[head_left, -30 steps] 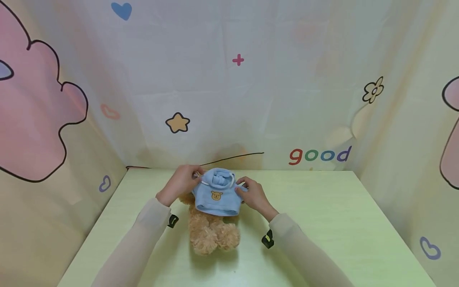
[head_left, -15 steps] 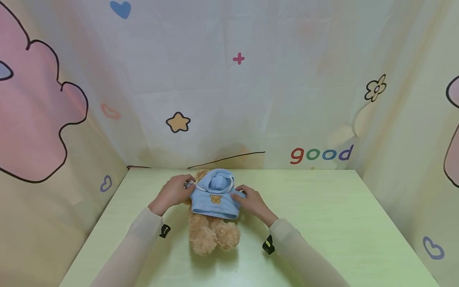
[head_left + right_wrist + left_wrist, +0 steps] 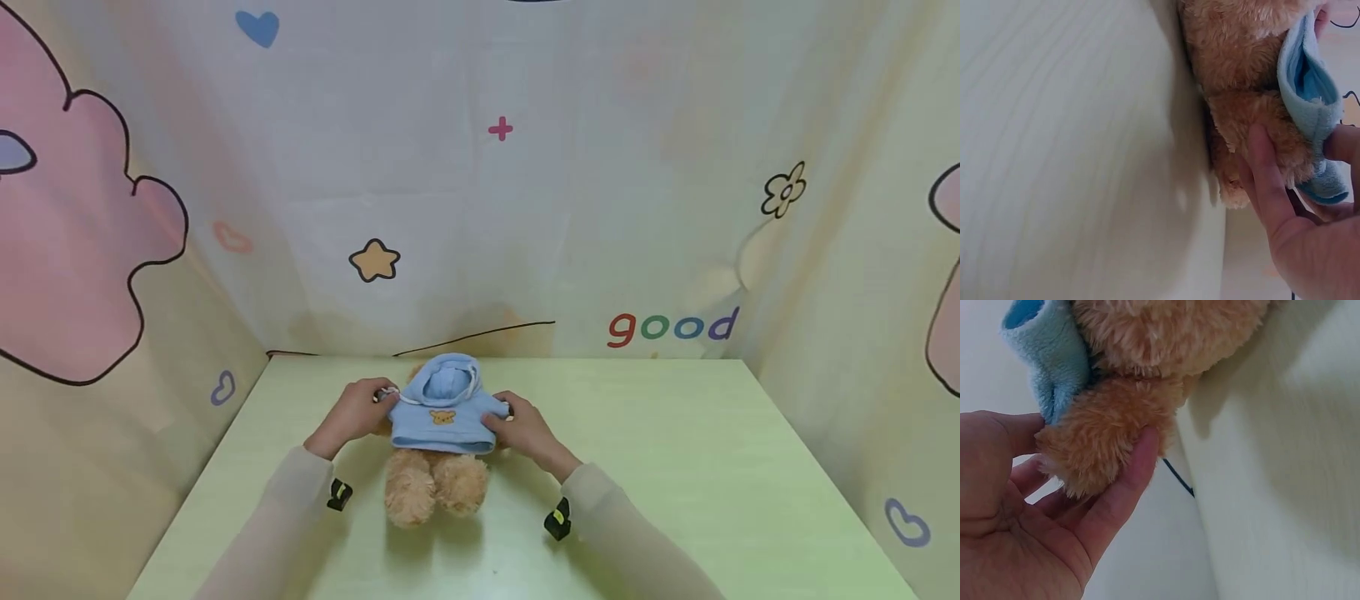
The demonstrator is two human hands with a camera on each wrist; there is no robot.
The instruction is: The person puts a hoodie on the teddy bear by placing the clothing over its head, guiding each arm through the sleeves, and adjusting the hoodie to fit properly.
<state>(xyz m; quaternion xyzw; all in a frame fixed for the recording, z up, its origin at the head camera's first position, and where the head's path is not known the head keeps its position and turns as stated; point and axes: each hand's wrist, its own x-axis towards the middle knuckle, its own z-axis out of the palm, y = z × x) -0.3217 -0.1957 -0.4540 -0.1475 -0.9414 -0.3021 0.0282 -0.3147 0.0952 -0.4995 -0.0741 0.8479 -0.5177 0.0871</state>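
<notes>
A fluffy light-brown teddy bear lies on the table with its legs toward me. Over its body is spread a small blue hoodie, with a bear patch on the front and white cords; the hood covers most of the bear's head. My left hand pinches the hoodie's sleeve together with the bear's arm, thumb on the cloth and fingers under the fur. At the other side, my right hand holds the opposite sleeve and bear's arm in the same way. The bear's torso is hidden by the hoodie.
The pale green table extends on both sides of the bear. A printed cloth backdrop rises behind its far edge, with more cloth at left and right. Black camera mounts hang at both wrists.
My left hand has come down and left from near the hood to the sleeve end. The hoodie and bear have shifted slightly left, and the legs now lie straighter. The right hand keeps its place.
</notes>
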